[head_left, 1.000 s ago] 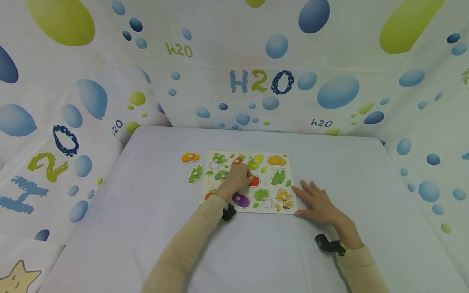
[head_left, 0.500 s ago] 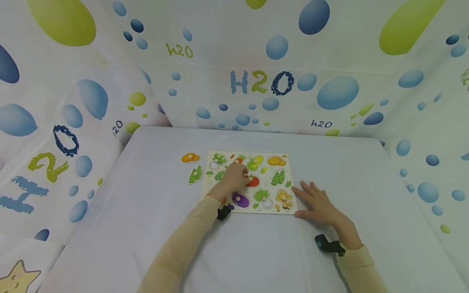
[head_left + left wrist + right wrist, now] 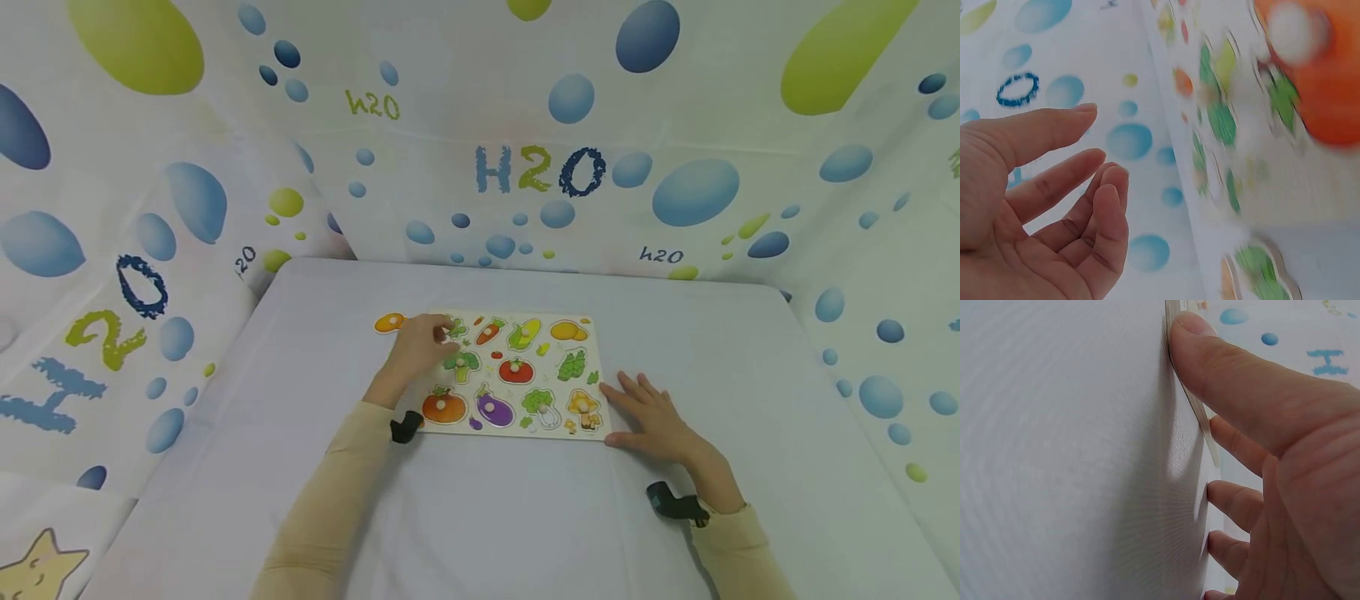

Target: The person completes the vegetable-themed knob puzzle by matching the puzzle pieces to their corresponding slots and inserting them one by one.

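Note:
A vegetable knob puzzle board (image 3: 551,354) lies on the white table, with a tomato piece (image 3: 516,371), eggplant piece (image 3: 495,409) and pumpkin piece (image 3: 444,407) among those set in it. My left hand (image 3: 416,350) hovers over the board's left edge. In the left wrist view its fingers (image 3: 1110,212) are loosely bent and nothing is between them. The potato piece (image 3: 388,322) lies left of the board. The loose pea pod piece (image 3: 1260,272) shows in the left wrist view, but my hand hides it from the head camera. My right hand (image 3: 652,417) touches the board's right edge with spread fingers.
White cloth (image 3: 517,517) covers the table. A printed curtain (image 3: 450,125) with blue and green drops rises behind it and at both sides. A black wrist camera (image 3: 675,502) sits on the right wrist, and another (image 3: 407,427) on the left.
My left hand has moved left from the middle of the board to its left edge, uncovering the carrot, broccoli and pumpkin. The right hand stays in place.

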`<state>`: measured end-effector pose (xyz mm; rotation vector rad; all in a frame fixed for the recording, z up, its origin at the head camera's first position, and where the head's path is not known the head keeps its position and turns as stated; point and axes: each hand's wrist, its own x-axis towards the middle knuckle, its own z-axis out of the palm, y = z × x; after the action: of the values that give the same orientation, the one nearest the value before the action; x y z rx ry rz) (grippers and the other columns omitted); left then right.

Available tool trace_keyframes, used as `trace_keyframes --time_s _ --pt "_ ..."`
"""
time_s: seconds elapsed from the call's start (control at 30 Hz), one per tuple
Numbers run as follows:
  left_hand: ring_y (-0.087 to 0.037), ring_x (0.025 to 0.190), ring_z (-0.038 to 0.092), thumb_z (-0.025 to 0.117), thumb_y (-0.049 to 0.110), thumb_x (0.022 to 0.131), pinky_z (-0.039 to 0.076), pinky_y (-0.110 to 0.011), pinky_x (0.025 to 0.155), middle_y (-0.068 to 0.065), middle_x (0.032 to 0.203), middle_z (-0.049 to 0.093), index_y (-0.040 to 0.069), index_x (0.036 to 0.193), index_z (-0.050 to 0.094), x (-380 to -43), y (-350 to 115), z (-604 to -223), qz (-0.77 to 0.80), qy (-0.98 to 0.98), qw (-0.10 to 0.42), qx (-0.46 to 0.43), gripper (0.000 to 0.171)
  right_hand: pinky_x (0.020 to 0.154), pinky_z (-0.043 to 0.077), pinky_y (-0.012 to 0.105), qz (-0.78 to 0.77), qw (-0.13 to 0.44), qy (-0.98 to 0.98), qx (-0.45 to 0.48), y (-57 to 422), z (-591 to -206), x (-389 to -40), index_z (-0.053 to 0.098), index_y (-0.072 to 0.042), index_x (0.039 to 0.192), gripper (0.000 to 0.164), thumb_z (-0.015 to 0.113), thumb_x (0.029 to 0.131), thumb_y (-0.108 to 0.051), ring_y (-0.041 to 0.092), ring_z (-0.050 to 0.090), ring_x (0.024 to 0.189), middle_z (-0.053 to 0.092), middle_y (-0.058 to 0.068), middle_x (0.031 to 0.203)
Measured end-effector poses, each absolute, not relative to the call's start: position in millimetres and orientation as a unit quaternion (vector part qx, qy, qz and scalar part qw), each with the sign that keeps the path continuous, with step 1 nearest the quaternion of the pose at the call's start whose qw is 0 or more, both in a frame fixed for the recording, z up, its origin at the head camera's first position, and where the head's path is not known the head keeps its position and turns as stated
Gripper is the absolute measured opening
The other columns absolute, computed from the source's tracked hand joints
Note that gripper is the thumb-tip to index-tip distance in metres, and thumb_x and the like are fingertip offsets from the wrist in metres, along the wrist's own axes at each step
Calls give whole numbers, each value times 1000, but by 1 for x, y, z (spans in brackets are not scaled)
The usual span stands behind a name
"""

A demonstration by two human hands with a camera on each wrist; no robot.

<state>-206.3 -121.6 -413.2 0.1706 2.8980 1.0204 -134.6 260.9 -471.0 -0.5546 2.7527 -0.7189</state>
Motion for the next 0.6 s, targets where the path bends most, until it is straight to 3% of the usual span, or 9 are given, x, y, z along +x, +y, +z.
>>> trace_keyframes --time_s 0.27,0.6 --pt "-29 89 57 71 16 87 48 -40 77 -19 100 64 -1 120 66 -204 -168 -420 320 947 16 0 37 106 7 77 -239 116 945 -191 262 -470 -135 42 -11 148 80 75 81 -41 55 9 144 23 28 157" --pt "-29 87 56 73 19 85 48 -35 71 -20 102 63 -1 121 64 -202 -193 -435 305 950 61 -36 42 106 6 77 -247 120 942 -193 262 -471 -135 42 -11 147 79 75 81 -39 55 9 143 23 28 156"
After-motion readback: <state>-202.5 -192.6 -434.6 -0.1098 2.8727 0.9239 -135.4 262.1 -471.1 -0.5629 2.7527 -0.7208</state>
